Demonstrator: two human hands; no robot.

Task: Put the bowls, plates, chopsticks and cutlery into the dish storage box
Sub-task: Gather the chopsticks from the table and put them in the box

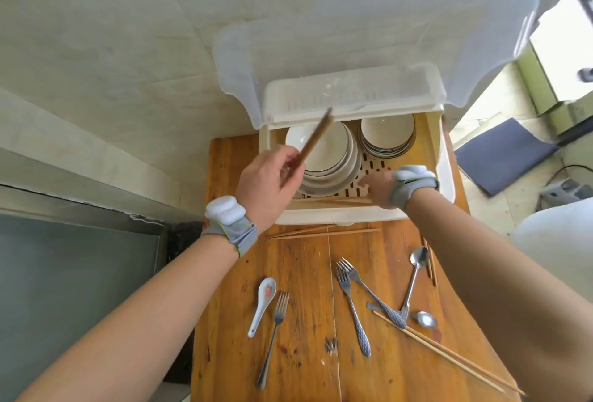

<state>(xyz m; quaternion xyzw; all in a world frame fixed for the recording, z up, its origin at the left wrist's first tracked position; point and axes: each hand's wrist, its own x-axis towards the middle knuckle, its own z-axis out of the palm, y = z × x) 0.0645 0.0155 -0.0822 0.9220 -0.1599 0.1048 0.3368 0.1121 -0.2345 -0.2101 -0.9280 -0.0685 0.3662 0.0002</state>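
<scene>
The cream dish storage box (337, 217) stands at the far end of the wooden table (308, 273), its clear lid (369, 32) raised. Stacked plates (333, 160) and stacked bowls (386, 133) sit inside. My left hand (268, 186) is shut on brown chopsticks (316, 136), held tilted above the plates. My right hand (378, 188) reaches into the box's front part, touching pale chopsticks (333, 201) that lie there; its fingers are partly hidden. On the table lie more chopsticks (321, 232), three forks (272, 337), two metal spoons (414, 279) and a white ceramic spoon (261, 305).
A long pair of chopsticks (449, 356) lies diagonally at the table's near right. A grey ledge and dark surface (80, 273) border the table on the left. A dark blue mat (503, 154) lies on the floor to the right.
</scene>
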